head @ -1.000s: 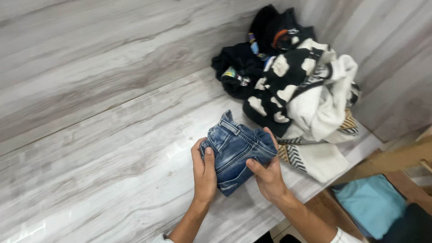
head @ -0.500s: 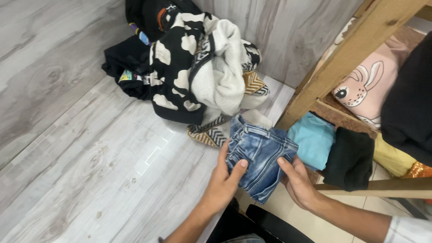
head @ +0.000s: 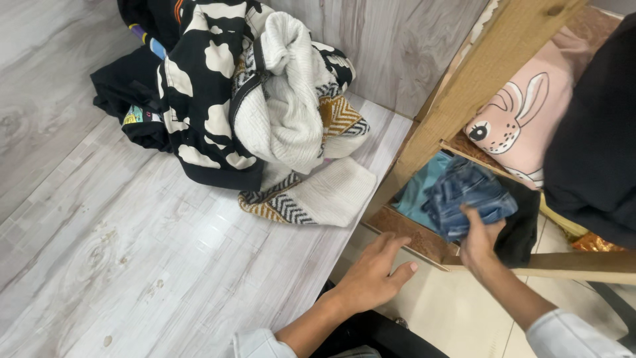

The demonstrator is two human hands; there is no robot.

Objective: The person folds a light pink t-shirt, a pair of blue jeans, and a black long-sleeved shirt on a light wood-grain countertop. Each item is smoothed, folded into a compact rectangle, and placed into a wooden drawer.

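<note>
Now carried rightward off the counter: folded blue denim jeans, right hand gripping beneath, over wooden shelf; left hand nearer counter, open, empty.

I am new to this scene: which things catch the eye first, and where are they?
The right hand holds folded jeans over the wooden shelf, beside a pink rabbit cloth. A clothes pile fills the top of the grey surface; the left hand rests open at its edge.

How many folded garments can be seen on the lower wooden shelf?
3: folded jeans under the right hand, a turquoise garment beneath, a black one beside. More may be hidden.
</note>
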